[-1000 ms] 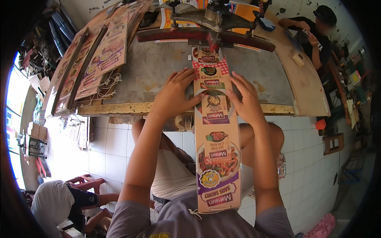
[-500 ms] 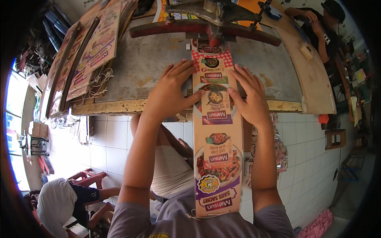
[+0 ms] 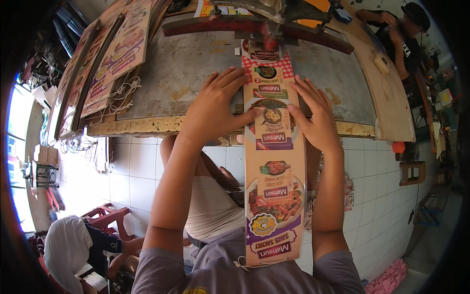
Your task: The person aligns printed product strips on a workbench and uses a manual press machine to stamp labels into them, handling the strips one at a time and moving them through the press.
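Observation:
A long, narrow printed cardboard strip (image 3: pixel 274 156) with food pictures lies across the table's front edge. Its far end reaches under the red metal bar of a press (image 3: pixel 220 25), and its near end, with a string loop (image 3: pixel 240 263), comes up against my grey shirt. My left hand (image 3: pixel 215 100) rests flat along the strip's left edge, fingers stretched out and thumb lying on the print. On the opposite edge my right hand (image 3: pixel 316 112) is spread likewise, its thumb and fingertips touching the strip. Neither hand wraps round it.
Similar printed boards (image 3: pixel 115 59) with white strings (image 3: pixel 125 95) lean in a stack at the table's left. The worn metal tabletop (image 3: pixel 171 73) has a wooden front edge. One person (image 3: pixel 404 39) is at the far right; another (image 3: pixel 73 250) sits low at the left near a red stool (image 3: pixel 110 218).
The whole view has shifted slightly, so the strip, press and hands appear a little further right. My hands keep nearly the same place on the strip. The seated person at left has moved an arm.

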### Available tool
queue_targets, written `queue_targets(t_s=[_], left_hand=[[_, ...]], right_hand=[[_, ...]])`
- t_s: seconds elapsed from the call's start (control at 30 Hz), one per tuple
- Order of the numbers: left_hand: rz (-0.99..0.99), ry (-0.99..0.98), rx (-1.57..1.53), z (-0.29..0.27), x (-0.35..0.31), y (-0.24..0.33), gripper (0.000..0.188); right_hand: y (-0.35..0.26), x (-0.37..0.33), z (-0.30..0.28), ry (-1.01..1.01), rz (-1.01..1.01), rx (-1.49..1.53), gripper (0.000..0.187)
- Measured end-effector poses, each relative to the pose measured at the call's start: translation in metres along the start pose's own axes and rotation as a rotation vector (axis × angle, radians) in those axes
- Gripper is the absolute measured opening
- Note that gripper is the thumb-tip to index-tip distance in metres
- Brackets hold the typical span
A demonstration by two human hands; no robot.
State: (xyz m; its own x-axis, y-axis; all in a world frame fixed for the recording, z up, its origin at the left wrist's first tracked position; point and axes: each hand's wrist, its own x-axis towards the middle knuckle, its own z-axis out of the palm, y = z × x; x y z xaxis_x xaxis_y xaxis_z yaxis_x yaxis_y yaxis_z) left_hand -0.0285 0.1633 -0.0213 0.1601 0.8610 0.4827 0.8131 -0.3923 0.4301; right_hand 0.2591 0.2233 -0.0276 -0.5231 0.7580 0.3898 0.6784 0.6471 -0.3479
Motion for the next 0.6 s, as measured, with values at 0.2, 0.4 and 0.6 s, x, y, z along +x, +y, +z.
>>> queue_targets(t_s=[0.2, 0.4, 0.6], left_hand=[[0.006, 0.005, 0.007, -0.0002, -0.0006, -0.0004, 0.076], [-0.005, -0.003, -0.02, -0.0026, 0.0008, 0.0025, 0.078], [-0.009, -0.017, -0.011, -0.0043, 0.0011, 0.0026, 0.078]], right_hand=[[-0.0015, -0.0011, 0.0016, 0.006, 0.004, 0.006, 0.058], [0.0004, -0.0036, 0.0037, 0.018, -0.018, -0.029, 0.059], [0.0003, -0.0037, 0.0042, 0.023, -0.016, -0.006, 0.058]])
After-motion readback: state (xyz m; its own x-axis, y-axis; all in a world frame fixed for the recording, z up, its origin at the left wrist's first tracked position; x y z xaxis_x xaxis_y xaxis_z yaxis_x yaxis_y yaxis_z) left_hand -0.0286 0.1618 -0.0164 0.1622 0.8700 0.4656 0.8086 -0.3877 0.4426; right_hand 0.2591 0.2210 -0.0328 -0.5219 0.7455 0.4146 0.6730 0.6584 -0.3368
